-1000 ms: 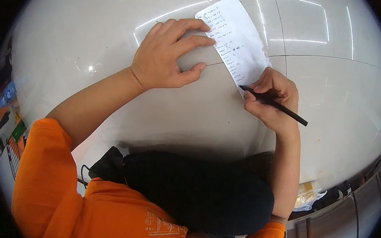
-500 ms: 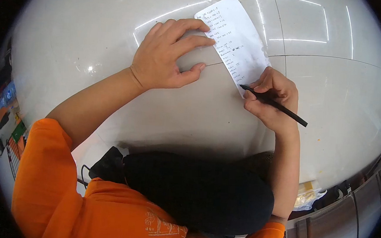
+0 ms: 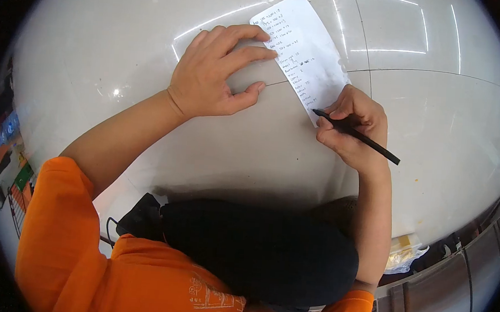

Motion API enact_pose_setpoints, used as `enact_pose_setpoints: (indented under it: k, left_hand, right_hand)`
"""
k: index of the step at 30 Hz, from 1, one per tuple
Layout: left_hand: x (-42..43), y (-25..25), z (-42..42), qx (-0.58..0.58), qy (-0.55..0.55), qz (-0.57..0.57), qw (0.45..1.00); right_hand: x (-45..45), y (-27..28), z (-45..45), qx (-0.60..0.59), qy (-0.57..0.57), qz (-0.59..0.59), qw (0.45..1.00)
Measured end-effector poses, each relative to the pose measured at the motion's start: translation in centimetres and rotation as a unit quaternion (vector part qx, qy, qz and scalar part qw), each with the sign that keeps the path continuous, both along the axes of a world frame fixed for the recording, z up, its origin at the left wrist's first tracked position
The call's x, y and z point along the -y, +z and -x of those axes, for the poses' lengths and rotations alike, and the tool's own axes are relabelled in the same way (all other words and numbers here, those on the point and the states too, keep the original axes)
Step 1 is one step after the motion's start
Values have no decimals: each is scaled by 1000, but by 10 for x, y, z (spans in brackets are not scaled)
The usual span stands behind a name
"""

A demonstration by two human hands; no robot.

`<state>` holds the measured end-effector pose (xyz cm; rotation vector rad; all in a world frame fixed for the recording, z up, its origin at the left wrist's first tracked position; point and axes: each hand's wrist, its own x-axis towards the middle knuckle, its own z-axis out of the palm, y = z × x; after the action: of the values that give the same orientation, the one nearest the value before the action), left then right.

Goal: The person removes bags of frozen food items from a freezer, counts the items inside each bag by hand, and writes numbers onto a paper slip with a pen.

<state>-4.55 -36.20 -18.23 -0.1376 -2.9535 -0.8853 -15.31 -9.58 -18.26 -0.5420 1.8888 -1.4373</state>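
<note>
A long white sheet of paper [image 3: 317, 45] lies on the shiny pale tiles, with rows of dark handwriting down its left side. My right hand [image 3: 355, 128] grips a black pen [image 3: 371, 143], whose tip meets the paper near its lower end, beside the last written line. The side of that hand covers the paper's bottom right part. My left hand [image 3: 212, 71] is open, fingers spread, with its index and middle fingertips on the paper's left edge. The left thumb rests on the tile, apart from the sheet.
Pale glossy tiles [image 3: 250, 150] with thin joints surround the paper. A black rounded thing [image 3: 255, 253] lies across my lap. At the lower right sit a clear plastic bag [image 3: 404, 257] and brown panels [image 3: 442, 293]. A wire rack [image 3: 18, 205] stands at far left.
The whole view has shifted slightly, so paper and hands appear a little further left. Both hands keep their places on the sheet, and the pen tip remains near the same line.
</note>
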Motion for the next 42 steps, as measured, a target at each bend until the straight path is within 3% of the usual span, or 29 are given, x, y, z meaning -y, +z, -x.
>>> enact_pose_setpoints:
  k: [19,28,42]
  left_hand:
    - [0,-2,0,-7,-5,0,1000]
    - [0,-2,0,-15,-6,0,1000]
    - [0,-2,0,-11,-3,-6,1000]
  right_hand:
    - [-3,4,3,-7,24,-36,999]
    - [1,0,-1,7,-54,20,998]
    - [-2,1,1,-16,-18,-7,1000]
